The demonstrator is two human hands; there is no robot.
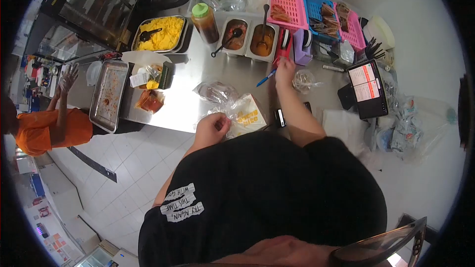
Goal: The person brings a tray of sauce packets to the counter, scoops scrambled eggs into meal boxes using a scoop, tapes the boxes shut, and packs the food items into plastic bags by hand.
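Near the counter's front edge, my left hand [213, 126] is closed on the gathered clear plastic of a bag [247, 116] with yellow print. Another clear plastic bag [216, 92] lies just behind it. My right hand [285, 71] reaches to the red tape dispenser [283, 44], its fingers closed at the near end; what they pinch is too small to make out. A purple dispenser [303, 47] stands right beside the red one. The blue pen [266, 78] lies left of my right hand, and a crumpled clear wrap [304, 80] lies to its right.
Sauce pans [262, 41], a green-capped bottle [205, 23] and a yellow food tray [161, 33] line the back. At left are an open box [148, 75], an empty metal tray [108, 96] and a gloved co-worker [54, 123]. A tablet [367, 88] stands right.
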